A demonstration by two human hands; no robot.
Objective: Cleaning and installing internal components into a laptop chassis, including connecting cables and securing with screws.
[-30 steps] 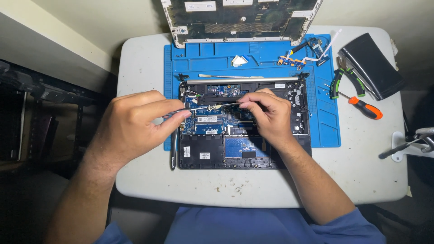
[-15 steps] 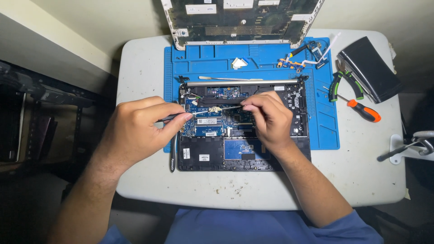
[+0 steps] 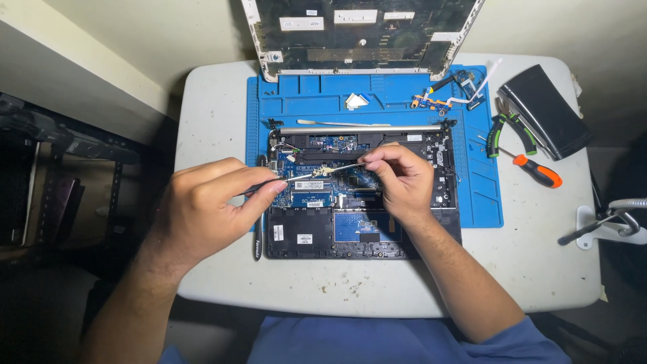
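Pinched slim tool (image 3: 296,180) in left hand (image 3: 202,212), tweezers (image 3: 344,166) in right hand (image 3: 401,178), tips meeting over opened laptop (image 3: 418,232) board for precision.

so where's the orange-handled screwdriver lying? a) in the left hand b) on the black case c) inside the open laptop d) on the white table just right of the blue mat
d: the orange-handled screwdriver lies on the white table, just off the blue mat edge, beside the pliers.

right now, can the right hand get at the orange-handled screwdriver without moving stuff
Probably yes. The screwdriver lies in the open on the table, right of the blue mat, with nothing on it. But the right hand already holds a thin tool.
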